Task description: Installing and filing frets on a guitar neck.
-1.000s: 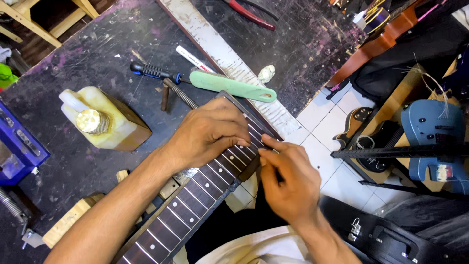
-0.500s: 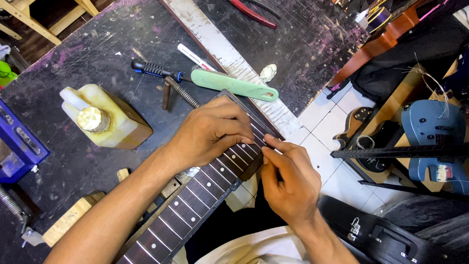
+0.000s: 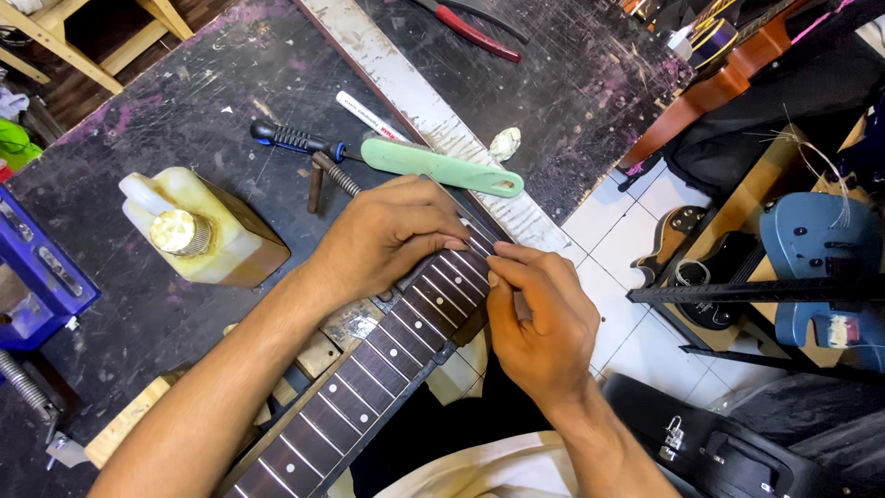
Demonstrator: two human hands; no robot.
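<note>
A dark guitar neck (image 3: 369, 369) with metal frets lies diagonally over the front edge of the dusty black workbench (image 3: 184, 120). My left hand (image 3: 392, 235) rests palm down across its upper frets, gripping the neck from the bench side. My right hand (image 3: 539, 318) is at the opposite edge of the fretboard, thumb and forefinger pinched together at a fret near the left fingertips. Whether the pinch holds a small item I cannot tell.
On the bench lie a green-handled tool (image 3: 442, 168), a black-and-blue screwdriver (image 3: 295, 140), a white marker (image 3: 369, 115), a yellowed plastic jug (image 3: 198, 231), red pliers (image 3: 475, 32) and a pale wooden plank (image 3: 424, 101). A blue guitar body (image 3: 811, 240) and a black case (image 3: 719, 443) sit on the right.
My right hand's fingertips have shifted slightly along the fretboard edge. My left hand stays pressed on the neck.
</note>
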